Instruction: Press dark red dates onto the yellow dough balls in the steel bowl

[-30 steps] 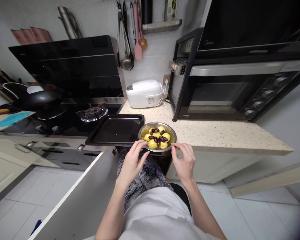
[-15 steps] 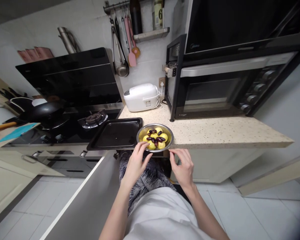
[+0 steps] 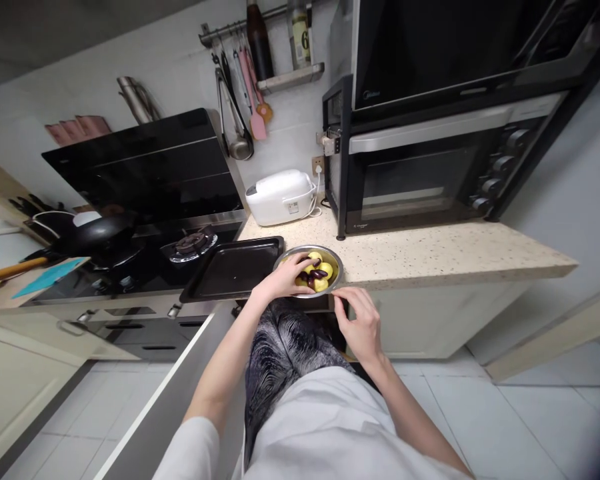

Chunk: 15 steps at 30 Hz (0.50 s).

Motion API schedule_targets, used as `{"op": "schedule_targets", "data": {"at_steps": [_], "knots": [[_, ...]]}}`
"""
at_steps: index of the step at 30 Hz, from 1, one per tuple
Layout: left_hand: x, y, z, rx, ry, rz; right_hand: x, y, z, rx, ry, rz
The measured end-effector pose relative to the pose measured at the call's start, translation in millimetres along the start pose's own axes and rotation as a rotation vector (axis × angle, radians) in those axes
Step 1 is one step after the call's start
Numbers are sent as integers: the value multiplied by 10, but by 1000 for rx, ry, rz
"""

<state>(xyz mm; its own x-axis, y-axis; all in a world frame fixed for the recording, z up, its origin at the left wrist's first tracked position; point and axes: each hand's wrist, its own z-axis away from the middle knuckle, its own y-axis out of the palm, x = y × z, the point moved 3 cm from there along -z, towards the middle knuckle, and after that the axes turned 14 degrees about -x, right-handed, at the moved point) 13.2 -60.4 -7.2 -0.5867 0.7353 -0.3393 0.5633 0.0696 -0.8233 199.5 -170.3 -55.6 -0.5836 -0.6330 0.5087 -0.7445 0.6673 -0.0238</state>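
Note:
A round metal bowl (image 3: 341,272) sits at the counter's front edge. It holds several yellow balls (image 3: 326,270) and dark purple oval pieces, perhaps grapes or dates (image 3: 319,274). My left hand (image 3: 286,277) reaches over the bowl's left side, thumb and fingers apart, its fingertips down among the contents and covering part of them. At the bowl's front right rim is my right hand (image 3: 361,319), thumb and forefinger close together at the edge. Left of the bowl lies a black baking tray (image 3: 235,270), bare on its visible surface.
Behind the bowl stands a white appliance (image 3: 280,198) with a plugged-in cord. A toaster oven (image 3: 415,173) is on the right. The gas burner (image 3: 190,243) and a black wok (image 3: 100,233) are left. An opened cabinet door (image 3: 180,373) stands beside my legs.
My left hand has moved from the bowl's front rim up and into the bowl, over the contents. My right hand stays by the front right rim. The view has shifted slightly.

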Motion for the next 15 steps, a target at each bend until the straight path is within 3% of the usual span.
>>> {"op": "schedule_targets", "data": {"at_steps": [6, 15], "knots": [[130, 141, -214, 140, 103, -9, -45, -53, -32, -28, -19, 30], [120, 105, -196, 26, 190, -93, -69, -42, -9, -18, -1, 11]]}}
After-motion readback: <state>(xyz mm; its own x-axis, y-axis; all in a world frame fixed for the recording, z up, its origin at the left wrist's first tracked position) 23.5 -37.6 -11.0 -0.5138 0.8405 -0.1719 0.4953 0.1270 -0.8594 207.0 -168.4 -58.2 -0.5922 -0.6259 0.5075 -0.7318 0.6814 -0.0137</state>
